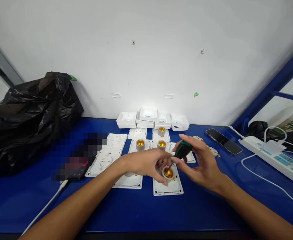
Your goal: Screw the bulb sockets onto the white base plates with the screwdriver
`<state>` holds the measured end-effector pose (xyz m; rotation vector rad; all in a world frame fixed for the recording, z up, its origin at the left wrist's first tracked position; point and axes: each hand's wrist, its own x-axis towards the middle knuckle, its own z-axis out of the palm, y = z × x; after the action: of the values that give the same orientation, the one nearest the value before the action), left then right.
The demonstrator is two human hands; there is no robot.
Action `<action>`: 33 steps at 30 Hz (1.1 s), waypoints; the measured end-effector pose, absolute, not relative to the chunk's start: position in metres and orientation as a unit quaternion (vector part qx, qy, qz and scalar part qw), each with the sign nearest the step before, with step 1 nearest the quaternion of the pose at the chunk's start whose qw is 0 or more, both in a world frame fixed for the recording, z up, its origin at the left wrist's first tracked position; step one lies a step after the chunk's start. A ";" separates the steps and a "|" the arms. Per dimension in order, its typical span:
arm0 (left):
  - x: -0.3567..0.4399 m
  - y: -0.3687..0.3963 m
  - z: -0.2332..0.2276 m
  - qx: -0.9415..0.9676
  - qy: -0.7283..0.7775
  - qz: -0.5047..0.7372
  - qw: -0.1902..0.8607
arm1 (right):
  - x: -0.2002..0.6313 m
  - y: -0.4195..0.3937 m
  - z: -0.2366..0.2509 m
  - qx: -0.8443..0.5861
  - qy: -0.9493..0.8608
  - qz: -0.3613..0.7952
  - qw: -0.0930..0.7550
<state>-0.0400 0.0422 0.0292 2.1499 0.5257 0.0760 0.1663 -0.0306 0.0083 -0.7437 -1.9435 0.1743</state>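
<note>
My right hand (pixel 201 160) is closed round the dark green handle of a screwdriver (pixel 183 150), which tilts down toward a lamp socket (pixel 168 173). This socket is a pale ring with a brass-coloured inside, sitting on a square white plate (pixel 168 190). The screwdriver's tip appears to be inside the socket, though fingers partly cover the shaft. My left hand (pixel 149 161) curls about the socket's left side, thumb at the near edge and fingers beyond it, some hidden. Just behind are more sockets (pixel 140 144) on white plates.
White square covers (pixel 148 114) are stacked along the wall. Flat white plates (pixel 115 142) lie to the left, near a blurred phone with a cable (pixel 61 186). On the right are ceramic parts (pixel 213 151), a phone (pixel 223 141) and a power strip (pixel 274 151). A black bag (pixel 33 116) fills the left.
</note>
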 end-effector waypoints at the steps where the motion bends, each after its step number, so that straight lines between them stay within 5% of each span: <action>1: -0.040 0.042 0.029 0.870 0.212 0.032 0.445 | 0.166 -0.030 0.008 -0.302 -0.804 0.069 0.508; 19: -0.040 0.042 0.030 0.863 0.214 0.023 0.456 | 0.167 -0.035 0.008 -0.317 -0.799 0.095 0.502; 26: -0.040 0.043 0.028 0.870 0.199 0.031 0.450 | 0.163 -0.029 0.003 -0.291 -0.755 0.077 0.583; 33: -0.041 0.043 0.028 0.858 0.237 0.003 0.455 | 0.164 -0.034 0.007 -0.313 -0.815 0.093 0.478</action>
<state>-0.0410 0.0434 0.0285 2.1170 0.5858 0.0070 0.1638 -0.0341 0.0075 -0.7656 -1.9913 0.2283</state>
